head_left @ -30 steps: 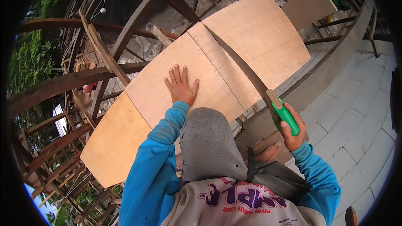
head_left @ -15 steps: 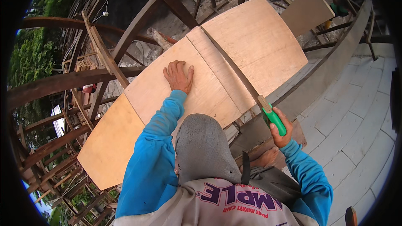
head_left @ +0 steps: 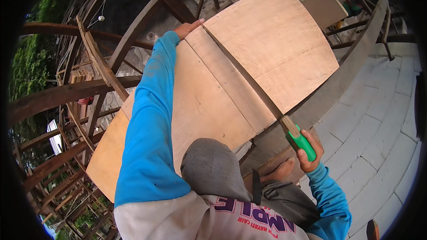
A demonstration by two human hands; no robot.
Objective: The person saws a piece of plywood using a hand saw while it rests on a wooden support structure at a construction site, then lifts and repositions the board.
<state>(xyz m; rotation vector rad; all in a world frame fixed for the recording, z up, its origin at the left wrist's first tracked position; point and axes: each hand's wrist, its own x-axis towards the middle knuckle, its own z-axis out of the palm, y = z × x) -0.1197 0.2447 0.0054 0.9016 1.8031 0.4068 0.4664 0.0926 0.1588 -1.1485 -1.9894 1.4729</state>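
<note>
My right hand (head_left: 310, 151) is gripping a saw (head_left: 249, 80) by its green handle (head_left: 304, 145), the fingers closing around it; the handle is sitting just off the near edge of the plywood (head_left: 200, 106), and the blade is running away from my fist, up and leftward over the board; it is lying between a narrow pale strip (head_left: 231, 84) on its left and a broad panel (head_left: 280, 40) on its right. My left hand (head_left: 189, 28) is resting at the far edge of the plywood, its fingers pointing toward the blade's far end and a fingertip lying just beside it; I cannot tell whether the fingers are curling under the edge. My left sleeve (head_left: 153, 102) is crossing the board; my grey-clad knee (head_left: 213, 162) is covering part of its near side; my bare foot (head_left: 283, 169) is showing below, near the right hand. Pale grey planks (head_left: 364, 120) are stretching off to my right; dark curved timbers (head_left: 71, 92) are standing to my left.
</note>
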